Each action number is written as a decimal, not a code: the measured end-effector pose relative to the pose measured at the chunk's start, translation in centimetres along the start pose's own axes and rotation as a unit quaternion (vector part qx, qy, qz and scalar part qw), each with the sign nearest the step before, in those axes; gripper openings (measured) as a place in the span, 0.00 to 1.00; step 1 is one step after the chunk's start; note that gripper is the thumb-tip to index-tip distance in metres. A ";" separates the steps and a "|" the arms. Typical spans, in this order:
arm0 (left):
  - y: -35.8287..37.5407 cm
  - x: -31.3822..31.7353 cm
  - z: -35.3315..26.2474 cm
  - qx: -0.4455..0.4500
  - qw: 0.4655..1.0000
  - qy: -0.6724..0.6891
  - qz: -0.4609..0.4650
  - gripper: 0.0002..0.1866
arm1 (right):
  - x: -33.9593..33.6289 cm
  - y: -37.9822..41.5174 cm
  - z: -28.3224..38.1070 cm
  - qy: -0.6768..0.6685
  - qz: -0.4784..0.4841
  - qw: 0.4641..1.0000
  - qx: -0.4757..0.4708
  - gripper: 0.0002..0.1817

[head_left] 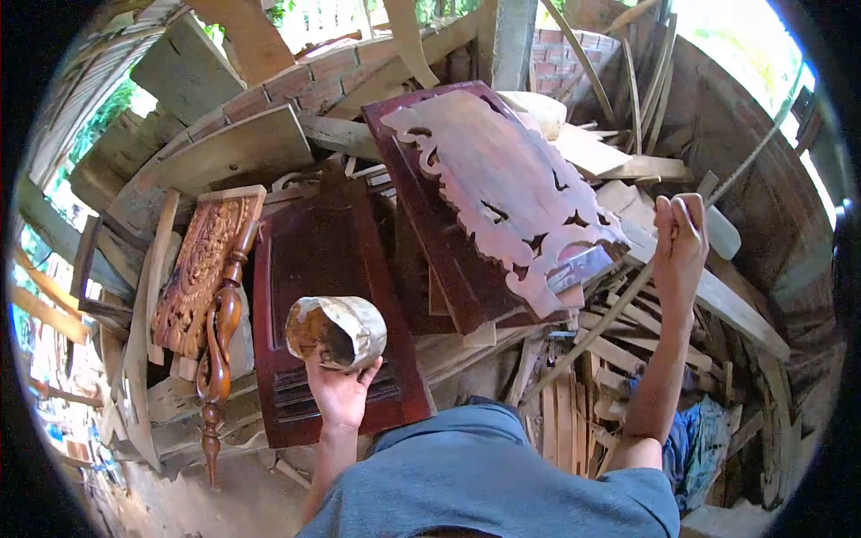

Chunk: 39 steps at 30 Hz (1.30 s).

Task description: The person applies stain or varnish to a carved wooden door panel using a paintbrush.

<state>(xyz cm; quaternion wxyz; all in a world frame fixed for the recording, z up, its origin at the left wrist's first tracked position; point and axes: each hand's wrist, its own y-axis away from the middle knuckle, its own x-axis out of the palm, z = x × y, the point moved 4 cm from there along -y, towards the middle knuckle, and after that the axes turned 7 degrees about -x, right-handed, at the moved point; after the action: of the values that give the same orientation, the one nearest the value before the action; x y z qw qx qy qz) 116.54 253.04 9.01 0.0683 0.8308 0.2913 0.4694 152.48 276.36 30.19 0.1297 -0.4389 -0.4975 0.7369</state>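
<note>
A stained whitish tub [354, 332], round and with an uneven rim, rests in my left hand [341, 394], its open mouth tilted towards me. My left fingers and thumb wrap its underside; the inside looks dark and brown-smeared. Off to the right, my right hand [680, 238] is raised with fingers curled closed, and what they hold, if anything, is hidden. A long thin stick [596, 332] runs slantwise behind that hand. Between my hands, a pale scroll-cut wooden panel [493, 161] lies on a dark red wooden panel [448, 260].
Another dark red panel [309, 242] leans behind the tub. At left stand a carved wooden panel [202, 278] and a turned, varnished post [220, 336]. Scrap wood strips [574, 412] and blue cloth [704, 448] lie at lower right. A low brick wall [314, 81] curves behind.
</note>
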 end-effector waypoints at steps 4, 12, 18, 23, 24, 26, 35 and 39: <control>-1.0 3.1 1.3 -0.051 0.993 0.011 0.110 0.35 | 2.9 0.9 -5.3 0.030 0.140 0.988 0.056 0.12; -1.2 10.3 5.7 -0.213 0.948 0.181 0.155 0.33 | 10.2 3.6 -12.9 0.002 0.275 0.961 0.043 0.17; -2.0 9.4 7.1 -0.158 0.947 0.250 0.127 0.28 | 13.9 4.1 -13.9 -0.108 0.368 0.907 0.171 0.26; -0.8 6.6 5.2 -0.071 0.967 0.222 0.099 0.29 | 15.7 5.0 -14.4 -0.130 0.407 0.891 0.155 0.27; -0.8 5.8 4.7 -0.065 0.972 0.209 0.082 0.30 | 16.2 5.3 -14.8 -0.109 0.415 0.892 0.141 0.27; -1.0 4.3 4.0 -0.064 0.974 0.200 0.085 0.27 | 16.7 5.3 -15.2 -0.103 0.403 0.898 0.141 0.27; -2.4 1.1 2.5 -0.083 0.961 0.228 0.131 0.34 | 17.4 5.7 -15.5 -0.144 0.443 0.865 0.184 0.31; -2.9 2.2 2.5 -0.131 0.947 0.234 0.179 0.36 | 19.3 7.3 -18.6 -0.136 0.432 0.864 0.221 0.33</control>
<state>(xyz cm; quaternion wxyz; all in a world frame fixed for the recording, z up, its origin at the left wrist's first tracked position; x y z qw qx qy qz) 118.29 257.00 8.15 0.0219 0.7195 0.0817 0.6893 157.51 296.61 11.77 -0.1772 -0.4655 -0.0948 0.8619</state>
